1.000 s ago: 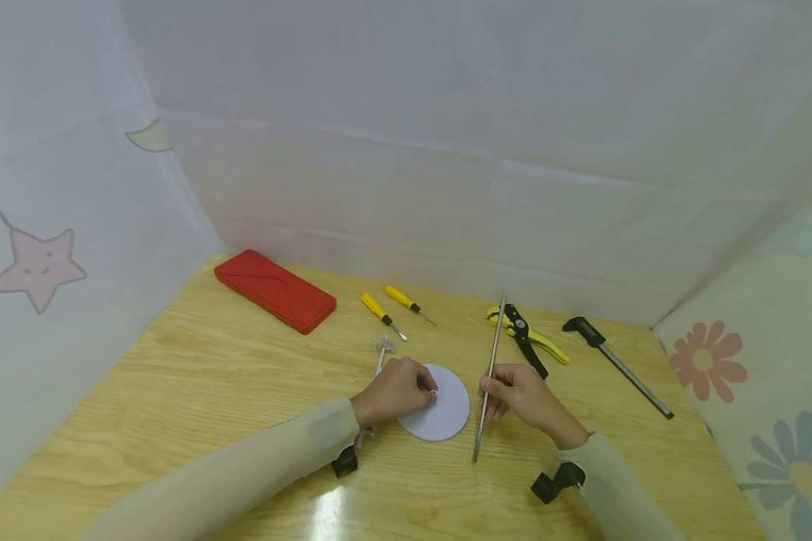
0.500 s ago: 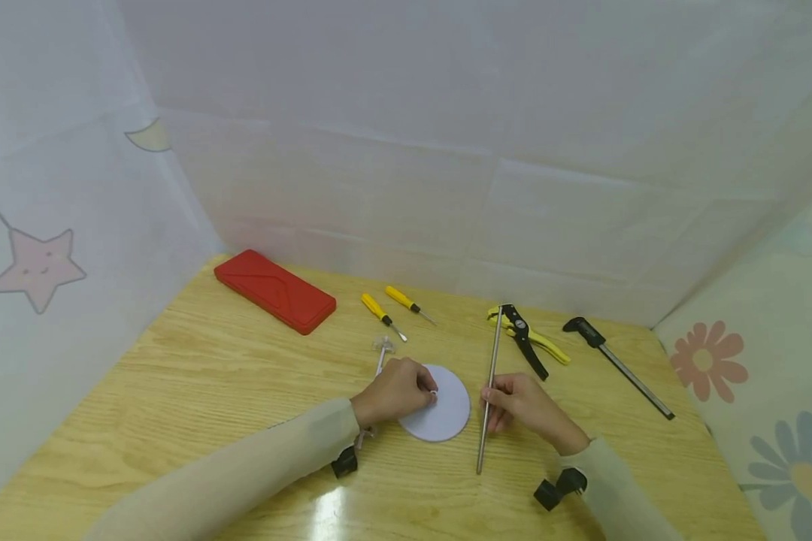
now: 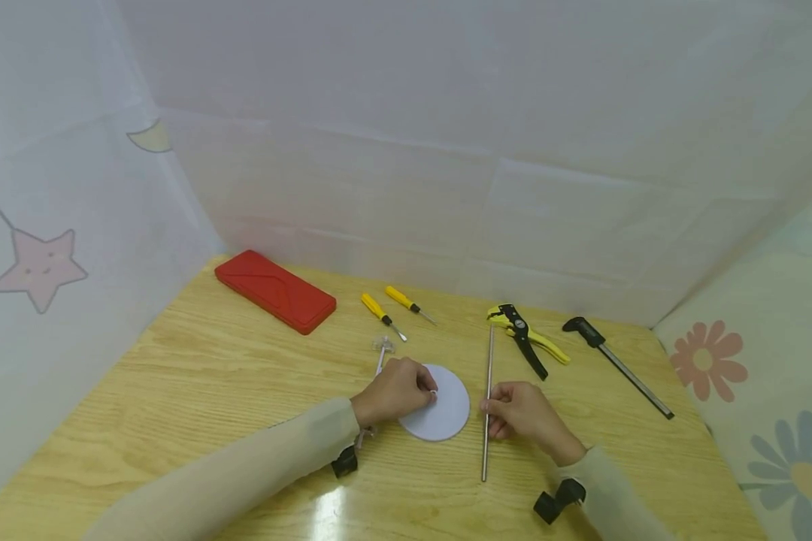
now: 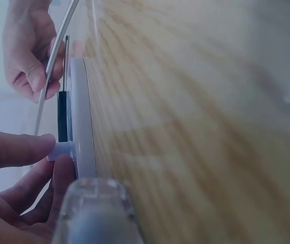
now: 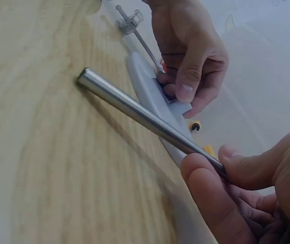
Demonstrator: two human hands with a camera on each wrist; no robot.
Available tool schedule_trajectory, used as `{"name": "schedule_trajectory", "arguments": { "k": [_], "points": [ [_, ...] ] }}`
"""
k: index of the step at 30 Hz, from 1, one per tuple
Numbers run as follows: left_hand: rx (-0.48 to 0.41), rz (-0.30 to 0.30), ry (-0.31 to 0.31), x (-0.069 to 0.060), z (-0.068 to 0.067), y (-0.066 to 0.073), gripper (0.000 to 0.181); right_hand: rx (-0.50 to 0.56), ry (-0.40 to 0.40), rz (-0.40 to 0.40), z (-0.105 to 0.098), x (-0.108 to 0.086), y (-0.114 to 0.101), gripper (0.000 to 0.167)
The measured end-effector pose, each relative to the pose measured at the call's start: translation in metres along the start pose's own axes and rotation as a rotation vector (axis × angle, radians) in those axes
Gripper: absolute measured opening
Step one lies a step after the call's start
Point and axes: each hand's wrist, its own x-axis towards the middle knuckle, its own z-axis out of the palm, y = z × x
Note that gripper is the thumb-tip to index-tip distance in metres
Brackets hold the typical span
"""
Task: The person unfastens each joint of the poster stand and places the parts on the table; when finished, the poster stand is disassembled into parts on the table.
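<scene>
My left hand (image 3: 395, 389) pinches a small white knob (image 4: 61, 150) that stands up from the middle of a white round disc (image 3: 450, 417) lying on the table. Just right of the disc, my right hand (image 3: 522, 415) holds a slim metal rod (image 3: 489, 376) between thumb and fingers. In the right wrist view the near end of that metal rod (image 5: 135, 111) hangs low over the wood, with its shadow beside it. Partly hidden under my left hand and wrist is a thin rod with clear plastic end pieces (image 3: 383, 345).
Behind the hands lie two yellow-handled screwdrivers (image 3: 377, 308) and a red case (image 3: 275, 291). A yellow and black wire stripper (image 3: 526, 338) lies beyond the metal rod, with a digital caliper (image 3: 619, 364) farther right. Cloth walls (image 3: 406, 150) border the table.
My right hand has moved slightly toward me and down with the metal rod, whose far end has come off the wire stripper's outline. The left hand and the disc stay put.
</scene>
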Motion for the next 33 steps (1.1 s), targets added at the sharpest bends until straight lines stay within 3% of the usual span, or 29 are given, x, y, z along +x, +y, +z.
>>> {"name": "schedule_trajectory", "arguments": {
  "k": [14,33],
  "points": [
    [0.003,-0.003,0.0,0.001,0.001,0.0,0.005,0.003,0.031,0.038,0.012,0.0,0.006,0.017],
    [0.01,-0.009,0.001,0.0,0.001,0.0,0.006,0.046,-0.016,0.076,0.012,0.001,0.007,0.02]
  ]
}}
